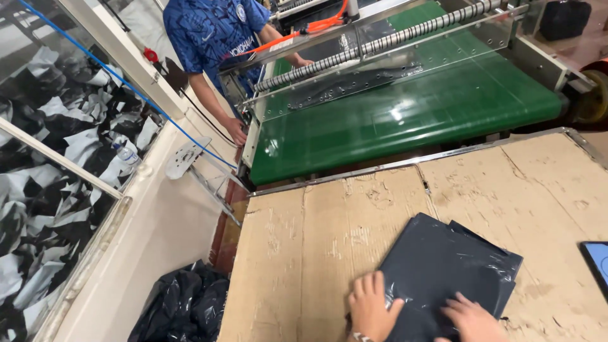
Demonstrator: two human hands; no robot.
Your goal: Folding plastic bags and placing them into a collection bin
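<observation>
A stack of dark grey plastic bags lies flat on a cardboard-covered table near its front edge. My left hand rests on the stack's left edge, fingers spread and curled over it. My right hand presses flat on top of the bags at the bottom of the view. Neither hand lifts the stack.
A green conveyor belt of a machine with a ribbed roller runs beyond the table. Another person in a blue shirt stands at its left. A black bag lies on the floor. A dark phone sits at the right edge.
</observation>
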